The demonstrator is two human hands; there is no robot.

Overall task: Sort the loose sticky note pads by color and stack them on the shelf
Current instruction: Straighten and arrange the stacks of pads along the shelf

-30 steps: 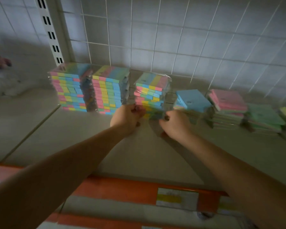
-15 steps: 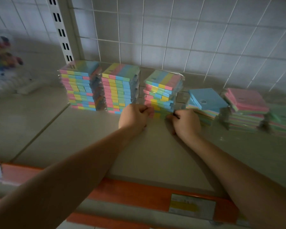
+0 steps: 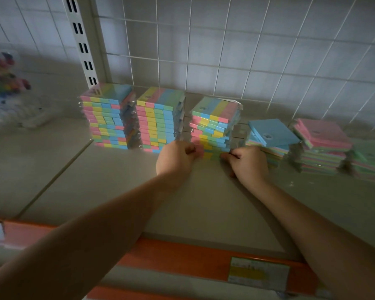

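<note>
**Third stack gripped at its base; wrapped pads likely slick**

The shelf (image 3: 117, 191) carries three striped stacks against the grid back, then mixed piles to the right. The third stack (image 3: 214, 124) leans unevenly. It looks light but loose, and its film wrap is probably slippery, so holding low on both sides suits it. The left hand (image 3: 177, 158) and right hand (image 3: 248, 162) have fingers curled against its bottom pads. The blue pad (image 3: 273, 132) bears a round label, unreadable. The shelf-edge price tag (image 3: 259, 271) is too blurred to read.
</note>
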